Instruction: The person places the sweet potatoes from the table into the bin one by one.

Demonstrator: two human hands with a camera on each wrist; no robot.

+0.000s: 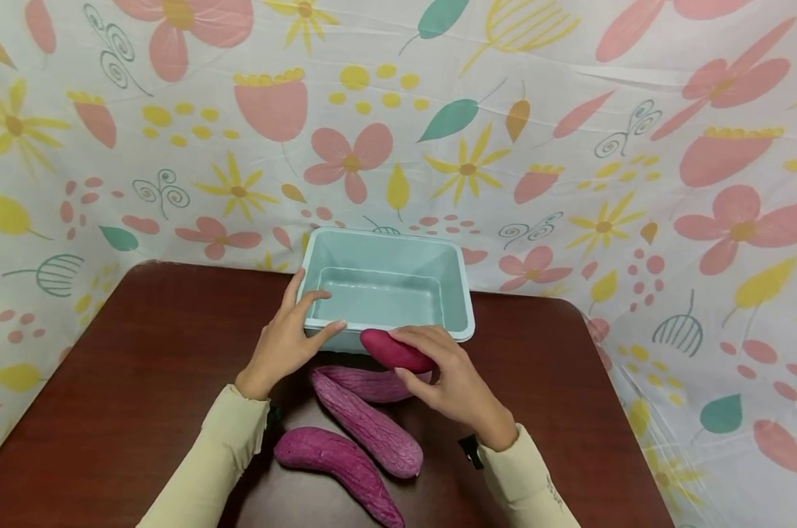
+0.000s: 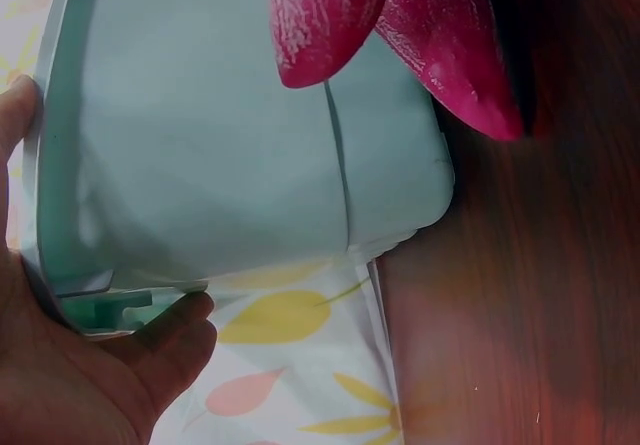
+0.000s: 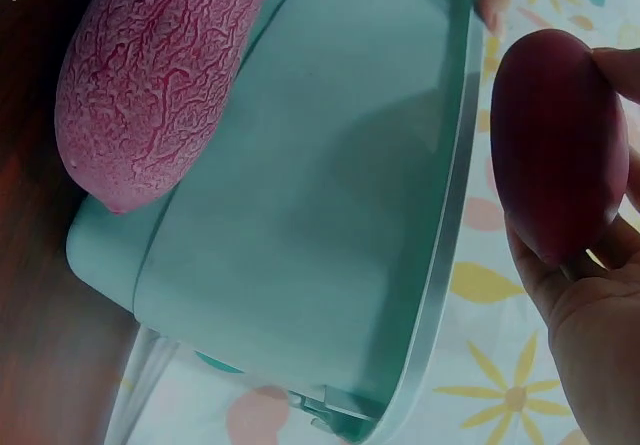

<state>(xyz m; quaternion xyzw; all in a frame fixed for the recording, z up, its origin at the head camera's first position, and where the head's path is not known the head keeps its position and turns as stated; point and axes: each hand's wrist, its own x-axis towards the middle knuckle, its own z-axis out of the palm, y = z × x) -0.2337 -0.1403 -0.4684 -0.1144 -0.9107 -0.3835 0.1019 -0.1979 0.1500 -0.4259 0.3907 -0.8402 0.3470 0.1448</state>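
My right hand (image 1: 447, 378) holds a short, smooth, dark magenta sweet potato (image 1: 391, 352) just above the front rim of a pale blue plastic bin (image 1: 467, 301). The right wrist view shows the sweet potato (image 3: 560, 145) between thumb and fingers. At the bin's front left corner, my left hand (image 1: 286, 341) grips the rim, thumb on one side and fingers on the other, also seen in the left wrist view. Before the bin lie three long, wrinkled purple eggplants: one across (image 1: 365, 383), partly covered by the right hand, one slanting (image 1: 372, 425), and a curved one (image 1: 335, 458) nearest me.
The bin's inside floor (image 1: 381, 297) shows bare. Everything stands on a dark reddish-brown table (image 1: 174, 352) with rounded back corners. A white cloth (image 1: 385, 147) with flowers and leaves hangs right behind it and along the sides.
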